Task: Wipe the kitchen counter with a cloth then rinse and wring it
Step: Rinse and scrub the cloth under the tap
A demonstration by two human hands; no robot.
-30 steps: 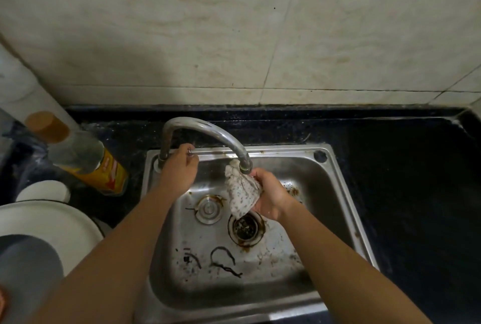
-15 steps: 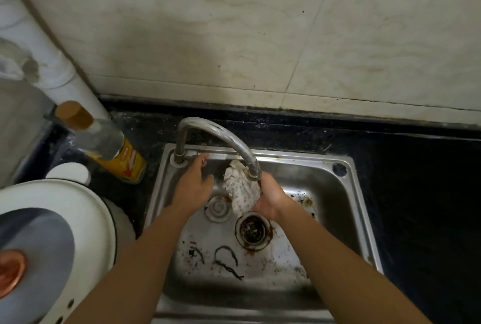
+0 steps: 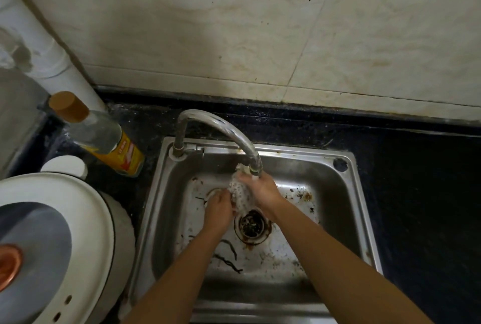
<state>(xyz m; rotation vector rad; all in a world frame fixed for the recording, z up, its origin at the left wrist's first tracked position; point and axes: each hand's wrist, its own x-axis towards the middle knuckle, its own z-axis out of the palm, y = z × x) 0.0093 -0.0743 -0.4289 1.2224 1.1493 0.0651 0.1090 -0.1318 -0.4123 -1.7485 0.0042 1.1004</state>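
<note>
A small white cloth with dark speckles [image 3: 240, 193] hangs bunched under the spout of the curved steel tap [image 3: 229, 131], over the steel sink [image 3: 346, 193]. My right hand [image 3: 261, 189] grips its upper part just below the spout. My left hand [image 3: 218, 206] holds its lower part from the left. Both hands are inside the basin, above the round drain [image 3: 251, 226]. The black counter [image 3: 416, 193] lies around the sink.
A clear bottle with a yellow label and brown cap [image 3: 104, 139] leans left of the sink. A white appliance with a grey lid [image 3: 52, 248] fills the lower left. A white pipe [image 3: 46, 55] runs up the tiled wall. Dark debris lies on the sink floor.
My left hand left the tap base, moved down into the basin and took hold of the cloth. The view shifted left and lower.
</note>
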